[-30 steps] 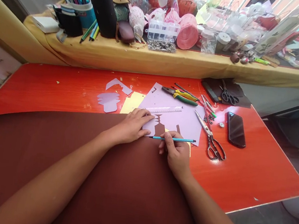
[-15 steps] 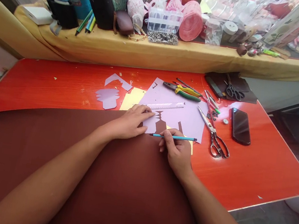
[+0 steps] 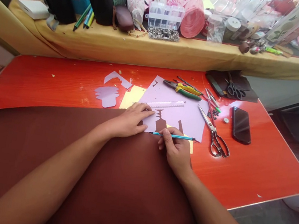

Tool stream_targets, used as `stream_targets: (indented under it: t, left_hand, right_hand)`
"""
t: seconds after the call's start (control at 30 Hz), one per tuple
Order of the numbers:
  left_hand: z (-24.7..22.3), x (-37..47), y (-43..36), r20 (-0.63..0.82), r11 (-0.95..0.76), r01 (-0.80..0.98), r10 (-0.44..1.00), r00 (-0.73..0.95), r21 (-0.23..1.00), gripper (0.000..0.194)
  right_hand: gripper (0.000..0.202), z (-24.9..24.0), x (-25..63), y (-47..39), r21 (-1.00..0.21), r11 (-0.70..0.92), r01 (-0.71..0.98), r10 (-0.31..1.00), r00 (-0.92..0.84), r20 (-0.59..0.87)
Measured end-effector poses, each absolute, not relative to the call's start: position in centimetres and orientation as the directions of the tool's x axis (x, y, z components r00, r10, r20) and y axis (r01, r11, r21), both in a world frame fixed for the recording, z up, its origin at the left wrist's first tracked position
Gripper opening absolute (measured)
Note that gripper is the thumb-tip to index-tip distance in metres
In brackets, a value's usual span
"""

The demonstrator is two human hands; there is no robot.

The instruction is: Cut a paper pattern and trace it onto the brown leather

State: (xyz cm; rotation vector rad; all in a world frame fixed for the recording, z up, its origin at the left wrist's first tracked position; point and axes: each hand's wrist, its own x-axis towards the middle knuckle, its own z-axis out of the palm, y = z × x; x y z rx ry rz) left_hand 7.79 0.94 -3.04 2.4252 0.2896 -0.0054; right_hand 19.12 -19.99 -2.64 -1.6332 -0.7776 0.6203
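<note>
A large brown sheet (image 3: 128,183), perhaps leather, covers the near part of the table and hangs over its front edge. Flat on it, my left hand (image 3: 130,122) presses down a small lilac paper template (image 3: 150,124) with a toothed edge, fingers spread. My right hand (image 3: 176,149) grips a slim blue pen (image 3: 187,138) that lies nearly level. The pen's dark tip points left and meets the template's lower edge. Just beyond my hands are a clear ruler (image 3: 168,104) and a larger lilac paper sheet (image 3: 193,120), with yellow paper (image 3: 132,96) partly beneath.
Scissors (image 3: 215,138), a phone (image 3: 241,125) and pliers (image 3: 183,90) lie right of and beyond my hands on the red table (image 3: 265,161). Cut paper pieces (image 3: 107,96) lie at left. A cloth-covered ledge (image 3: 120,45) crowded with craft supplies runs along the back.
The view has shifted slightly. My right hand and the pen have moved a very little left along the template's lower edge; my left hand stays on the template.
</note>
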Motion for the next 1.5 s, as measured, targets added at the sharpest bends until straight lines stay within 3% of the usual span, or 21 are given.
stream_targets:
  t: [1.5]
  left_hand:
    - [-3.37, 7.74, 0.93, -0.052, -0.744, 0.187, 0.202, 0.978, 0.641, 0.064]
  right_hand:
    - [0.036, -2.79, 19.12, -19.90, -0.978, -0.120, 0.172, 0.783, 0.621, 0.014]
